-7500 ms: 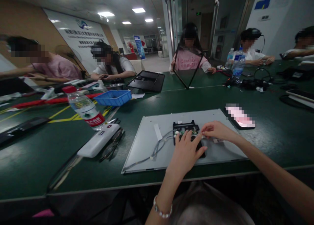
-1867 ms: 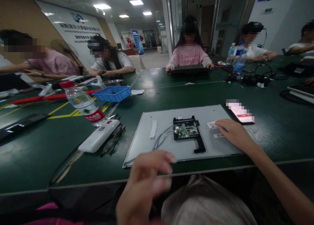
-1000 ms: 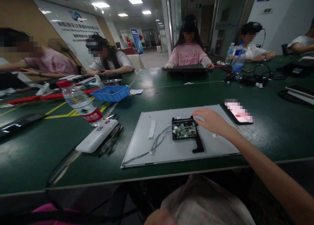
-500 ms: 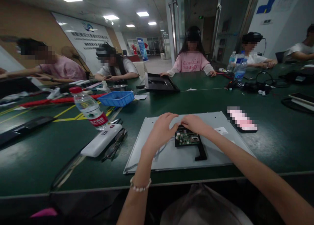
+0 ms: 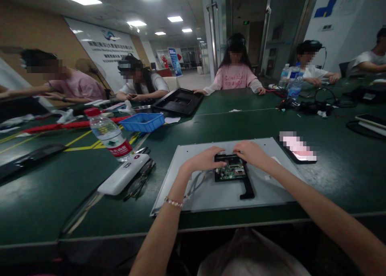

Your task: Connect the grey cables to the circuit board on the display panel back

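A pale flat panel (image 5: 181,151), like the back of a display, lies on the green table in front of me. On it rests a black plastic bracket (image 5: 247,191) with a leg pointing towards me, framing a green circuit board (image 5: 230,171). My left hand (image 5: 205,158) grips the bracket's upper left corner, thumb over the inner edge and fingers at the far side. At its far edge my right hand (image 5: 249,152) has its fingers closed on the bracket; the fingertips are partly hidden. Grey cables (image 5: 197,183) run from the board's left side across the panel.
Left of the panel are a white power bank (image 5: 123,174), glasses (image 5: 140,181), a water bottle (image 5: 111,137) and a blue tray (image 5: 143,122). A phone (image 5: 297,147) lies to the right. Across the table a person (image 5: 237,73) touches a black casing (image 5: 179,102).
My left hand has lowered onto the bracket's left corner, and my right hand has shifted slightly right. Across the table, the black casing has moved left and been laid flatter.
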The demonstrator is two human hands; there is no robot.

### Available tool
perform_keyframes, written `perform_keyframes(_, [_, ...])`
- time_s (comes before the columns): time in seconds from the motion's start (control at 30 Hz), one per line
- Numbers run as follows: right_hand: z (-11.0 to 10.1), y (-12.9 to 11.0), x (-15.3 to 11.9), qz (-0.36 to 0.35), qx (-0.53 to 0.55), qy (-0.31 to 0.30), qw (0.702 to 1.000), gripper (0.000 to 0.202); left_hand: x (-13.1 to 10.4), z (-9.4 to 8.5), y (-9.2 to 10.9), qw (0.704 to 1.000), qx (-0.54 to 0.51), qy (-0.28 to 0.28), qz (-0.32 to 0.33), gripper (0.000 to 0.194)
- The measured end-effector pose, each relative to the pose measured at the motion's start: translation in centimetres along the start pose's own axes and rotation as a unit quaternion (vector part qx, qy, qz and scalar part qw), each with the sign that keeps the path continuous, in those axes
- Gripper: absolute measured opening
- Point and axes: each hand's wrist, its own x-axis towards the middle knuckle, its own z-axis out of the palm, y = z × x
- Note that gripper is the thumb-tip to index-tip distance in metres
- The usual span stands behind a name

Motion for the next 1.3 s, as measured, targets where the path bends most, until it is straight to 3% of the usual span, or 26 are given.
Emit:
perform_keyframes(0.17, [0.7,0.1,0.0,-0.011,0.045,-0.03,0.998,0.022,-0.1,0.8,0.0,0.999,0.002,-0.019,0.039,0.067])
perform_keyframes(0.33, [-0.9,1.1,-0.5,-0.006,0.093,-0.012,0.996,0.026,0.0,1.3,-0.2,1.0,0.009,-0.019,0.019,0.076])
perform_keyframes(0.43, [-2.5,2.6,-1.9,0.02,0.096,0.004,0.995,0.03,0.3,1.3,0.2,1.0,0.006,0.003,0.004,0.07])
perform_keyframes(0.57, [-3.6,5.5,-5.0,0.074,0.098,-0.042,0.992,0.031,1.5,1.6,1.1,0.998,0.027,0.054,0.006,0.052])
perform_keyframes(0.77, [-2.8,7.3,-8.2,0.152,0.144,-0.079,0.975,0.036,3.5,2.6,2.8,0.987,0.14,0.074,0.019,0.037])
perform_keyframes(1.1, [-2.0,7.0,-7.5,0.153,0.191,-0.111,0.963,0.021,5.2,3.3,3.0,0.973,0.215,0.083,-0.009,0.025])
perform_keyframes(1.3, [-1.4,7.4,-7.9,0.173,0.226,-0.09,0.954,0.02,5.2,3.2,3.1,0.965,0.242,0.101,-0.006,0.026])
